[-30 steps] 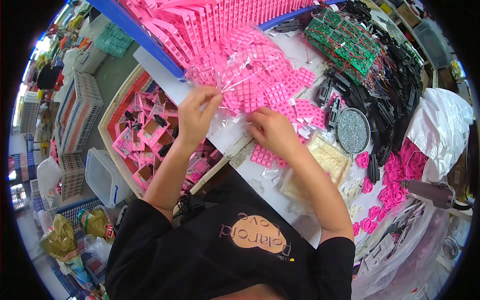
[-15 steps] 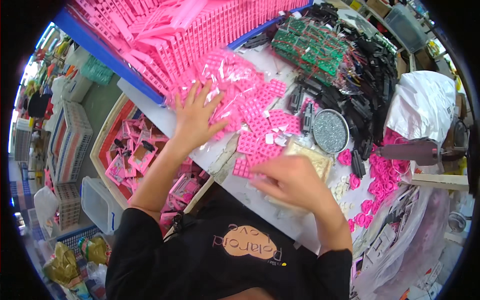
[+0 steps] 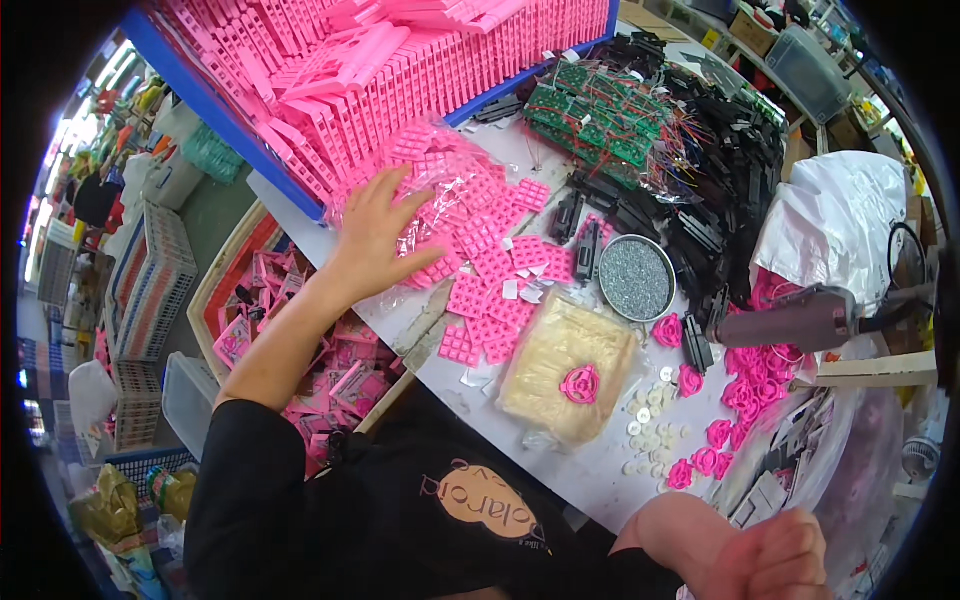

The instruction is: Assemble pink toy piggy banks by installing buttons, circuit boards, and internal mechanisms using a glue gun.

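My left hand (image 3: 382, 232) is spread, fingers apart, over a clear plastic bag (image 3: 462, 165) of pink keypad pieces. More pink keypads (image 3: 490, 262) lie loose beside it on the table, overlapping each other. At the lower right, my right hand (image 3: 770, 562) is curled closed above the table's near corner; whatever is inside the fingers is hidden. Between the hands sits a cream block in clear wrap (image 3: 535, 345), with a pink ring-shaped piece (image 3: 580, 383) on top. A round tin (image 3: 637, 278) of small grey metal bits, probably screws, stands behind that block.
A blue crate (image 3: 255, 165) of pink plastic frames stands at the far left. Green circuit boards (image 3: 600, 115) and black plastic parts (image 3: 705, 230) are heaped at the back. Pink rings, white discs (image 3: 650, 400) and a purple-grey tool (image 3: 775, 328) occupy the right side.
My right hand has left the keypads and cream block and swung to the lower right, its fingers now curled. The pink ring on the block has come into view. My left hand remains near the bag.
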`<state>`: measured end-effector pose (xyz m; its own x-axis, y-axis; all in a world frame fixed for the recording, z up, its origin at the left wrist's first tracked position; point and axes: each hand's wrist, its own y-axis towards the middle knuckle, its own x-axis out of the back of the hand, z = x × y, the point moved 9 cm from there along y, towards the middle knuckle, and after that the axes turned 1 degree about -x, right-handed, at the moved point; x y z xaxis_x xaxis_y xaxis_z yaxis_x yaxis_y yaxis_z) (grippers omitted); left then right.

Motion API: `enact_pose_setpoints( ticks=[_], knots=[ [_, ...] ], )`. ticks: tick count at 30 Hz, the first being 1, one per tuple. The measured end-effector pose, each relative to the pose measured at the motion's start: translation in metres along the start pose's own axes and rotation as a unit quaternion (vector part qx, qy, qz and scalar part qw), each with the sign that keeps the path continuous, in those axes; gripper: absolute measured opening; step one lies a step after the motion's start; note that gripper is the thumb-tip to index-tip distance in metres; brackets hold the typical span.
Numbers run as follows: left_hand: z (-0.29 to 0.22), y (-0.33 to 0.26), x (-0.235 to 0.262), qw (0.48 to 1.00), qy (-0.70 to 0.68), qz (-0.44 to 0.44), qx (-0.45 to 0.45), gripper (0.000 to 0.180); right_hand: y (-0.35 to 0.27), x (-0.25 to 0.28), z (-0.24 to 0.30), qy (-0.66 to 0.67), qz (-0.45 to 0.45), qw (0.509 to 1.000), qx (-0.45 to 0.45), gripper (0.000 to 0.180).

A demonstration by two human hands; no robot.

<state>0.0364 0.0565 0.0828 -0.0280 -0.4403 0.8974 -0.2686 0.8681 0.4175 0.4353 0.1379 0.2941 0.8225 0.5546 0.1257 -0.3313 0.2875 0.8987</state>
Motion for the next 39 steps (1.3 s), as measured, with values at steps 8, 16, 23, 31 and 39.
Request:
enact_pose_setpoints(
  ticks=[8, 16, 23, 31, 39],
  knots=[
    [-0.113, 0.103, -0.009, 0.980, -0.131, 0.031, -0.146, 0.049, -0.093, 0.007, -0.064, -0.333, 0.220, 0.906, -0.137, 0.017],
    [-0.126, 0.118, -0.071, 0.956, -0.201, 0.152, -0.148, 0.039, -0.120, -0.349, -0.110, -0.072, 0.485, 0.871, -0.024, 0.018],
    [-0.083, 0.088, -0.062, 0.957, -0.223, 0.161, -0.098, 0.040, -0.102, -0.371, -0.089, -0.067, 0.552, 0.831, -0.030, 0.018],
    [-0.049, 0.114, -0.027, 0.976, -0.122, 0.157, -0.088, 0.034, -0.092, -0.354, -0.077, 0.004, 0.571, 0.820, -0.043, 0.018],
    [0.050, 0.233, -0.114, 0.991, -0.040, 0.127, -0.010, 0.035, -0.088, -0.330, -0.108, 0.067, 0.590, 0.791, -0.147, 0.018]
  ],
)
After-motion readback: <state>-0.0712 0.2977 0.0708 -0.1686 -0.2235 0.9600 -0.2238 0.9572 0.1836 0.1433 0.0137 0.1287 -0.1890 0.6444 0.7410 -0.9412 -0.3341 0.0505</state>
